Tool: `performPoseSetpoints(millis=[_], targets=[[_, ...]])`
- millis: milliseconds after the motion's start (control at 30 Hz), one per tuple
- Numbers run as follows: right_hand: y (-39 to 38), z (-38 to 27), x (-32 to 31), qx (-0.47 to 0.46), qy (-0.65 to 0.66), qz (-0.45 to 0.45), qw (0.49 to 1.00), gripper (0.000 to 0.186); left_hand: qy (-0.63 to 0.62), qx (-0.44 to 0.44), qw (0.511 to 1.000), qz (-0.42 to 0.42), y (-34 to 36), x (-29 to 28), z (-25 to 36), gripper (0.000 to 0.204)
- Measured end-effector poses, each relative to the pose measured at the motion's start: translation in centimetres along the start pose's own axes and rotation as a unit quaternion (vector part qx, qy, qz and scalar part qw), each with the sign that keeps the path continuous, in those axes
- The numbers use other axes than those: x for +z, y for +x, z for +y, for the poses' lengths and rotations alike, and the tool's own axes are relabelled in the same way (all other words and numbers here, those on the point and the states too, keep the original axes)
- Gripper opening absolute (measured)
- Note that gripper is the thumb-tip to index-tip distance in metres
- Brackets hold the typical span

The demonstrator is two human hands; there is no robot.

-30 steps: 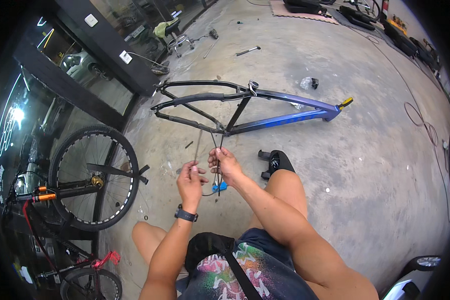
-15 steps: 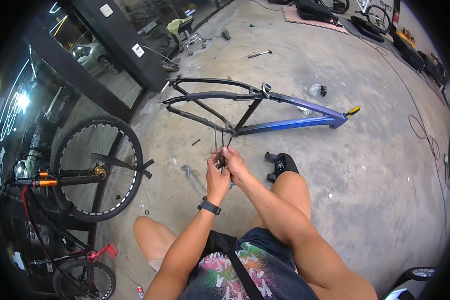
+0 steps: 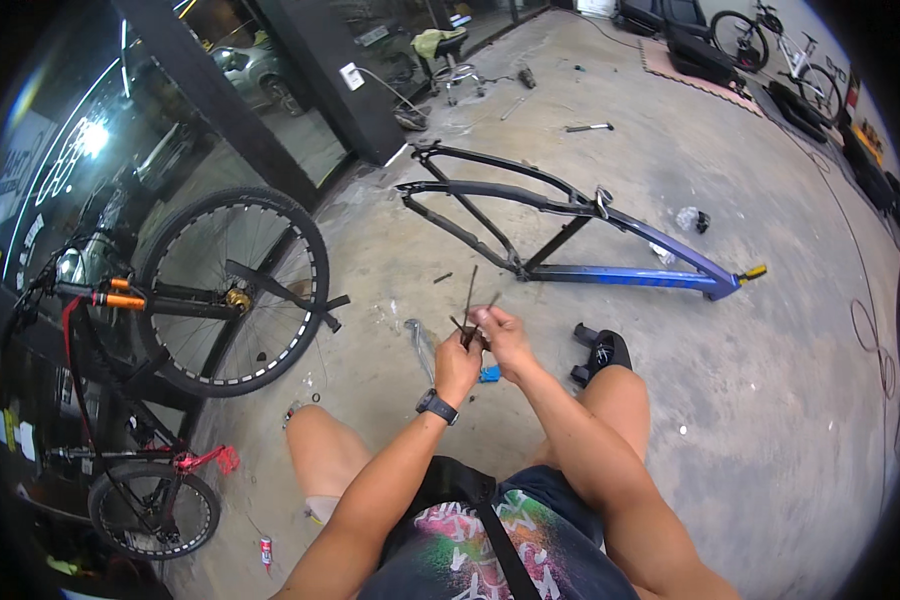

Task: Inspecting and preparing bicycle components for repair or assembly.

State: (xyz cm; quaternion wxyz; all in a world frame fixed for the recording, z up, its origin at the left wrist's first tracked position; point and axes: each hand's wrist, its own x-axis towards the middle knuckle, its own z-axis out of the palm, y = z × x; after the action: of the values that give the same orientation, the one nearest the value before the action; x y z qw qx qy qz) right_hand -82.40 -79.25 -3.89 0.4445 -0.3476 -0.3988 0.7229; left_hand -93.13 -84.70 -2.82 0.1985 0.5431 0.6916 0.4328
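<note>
Both my hands meet over the floor in front of my knees. Several thin dark rods (image 3: 472, 290), which look like hex keys, fan out from my left hand (image 3: 460, 362), whose fingers are closed around their lower ends. My right hand (image 3: 504, 338) pinches at one rod of the same bunch. Beyond them lies a bare bicycle frame (image 3: 620, 272), black at the rear and blue-purple at the front. A yellow-and-black handle (image 3: 752, 273) sticks out at its front end. Beside my right wrist, a small blue piece (image 3: 489, 374) shows, partly covered.
A grey metal tool (image 3: 420, 348) lies left of my hands. Further left, a bicycle wheel (image 3: 315, 290) with its bike leans by the glass wall. My black shoe (image 3: 606, 352) is at right. A hammer-like tool (image 3: 590, 127) and a stool (image 3: 452, 75) are farther off.
The view has swung left, so floor things sit further right. My hands have drawn back from the frame; the rods now fan apart, and my right hand has opened some distance from my left.
</note>
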Motion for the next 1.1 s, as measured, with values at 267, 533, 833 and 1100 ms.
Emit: performPoseSetpoints(millis=[267, 533, 833, 1100], targets=[[2.6, -1.8, -5.4, -0.072, 0.074, 0.135, 0.985, 0.03, 0.051, 0.024, 0.998, 0.003, -1.1, -2.5, -4.6, 0.021], [3.7, -8.1, -17.2, -0.291, 0.012, 0.355, 0.888, 0.022, -0.2, -0.261, 0.934, -0.138, -0.2, -10.4, -5.5, 0.018], [11.3, -22.4, -24.4, -0.428, -0.249, 0.436, 0.751, 0.018, -0.067, -0.182, 0.979, -0.068, -0.7, -20.6, 6.3, 0.023], [18.7, -17.6, -30.1, -0.284, -0.405, 0.414, 0.764, 0.037, -0.002, -0.103, 0.988, -0.111, 0.7, -23.3, 13.1, 0.022]])
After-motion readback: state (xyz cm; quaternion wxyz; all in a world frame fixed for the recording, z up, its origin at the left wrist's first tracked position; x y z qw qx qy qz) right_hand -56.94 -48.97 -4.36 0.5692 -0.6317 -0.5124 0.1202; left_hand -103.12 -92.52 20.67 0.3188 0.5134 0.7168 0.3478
